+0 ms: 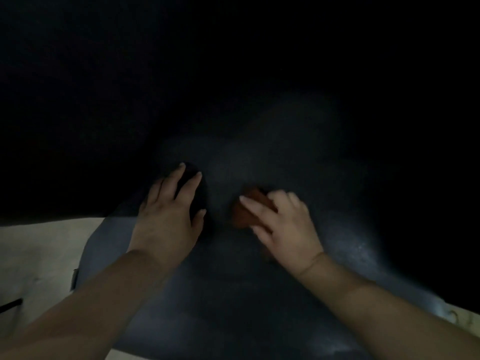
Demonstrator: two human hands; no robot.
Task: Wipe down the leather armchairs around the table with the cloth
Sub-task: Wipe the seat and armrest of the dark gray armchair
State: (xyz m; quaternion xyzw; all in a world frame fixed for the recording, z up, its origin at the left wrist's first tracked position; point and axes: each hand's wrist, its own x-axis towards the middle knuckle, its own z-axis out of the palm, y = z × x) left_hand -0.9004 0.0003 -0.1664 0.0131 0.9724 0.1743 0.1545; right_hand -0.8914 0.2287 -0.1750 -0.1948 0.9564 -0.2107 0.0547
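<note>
Both hands work on the dark armchair (pixel 233 294), whose leather surface fills the lower middle of the head view. Nearest the camera, two bare forearms reach in from the bottom corners. Right hand (pixel 285 227) grips the reddish-brown cloth (pixel 246 211) against the leather, its fingers curled over the top of the cloth and the thumb stretched along its near edge; the hand is blurred, so how tightly it clasps the cloth is hard to judge. Left hand (pixel 168 216) lies beside it, a little apart, with fingers straight and spread, pressing flat on the leather and holding nothing. Under those spread fingers the leather dips into a darker hollow. Cloth and left hand do not touch; a strip of bare leather runs between them.

To the left of the chair, a pale floor (pixel 39 255) shows, and a thin dark bar (pixel 10 305) lies on it at the frame's edge. At the lower right edge another small patch of pale ground appears.

Farther off, the leather rises into a faintly lit bulge (pixel 285 131), then everything beyond falls into darkness.
</note>
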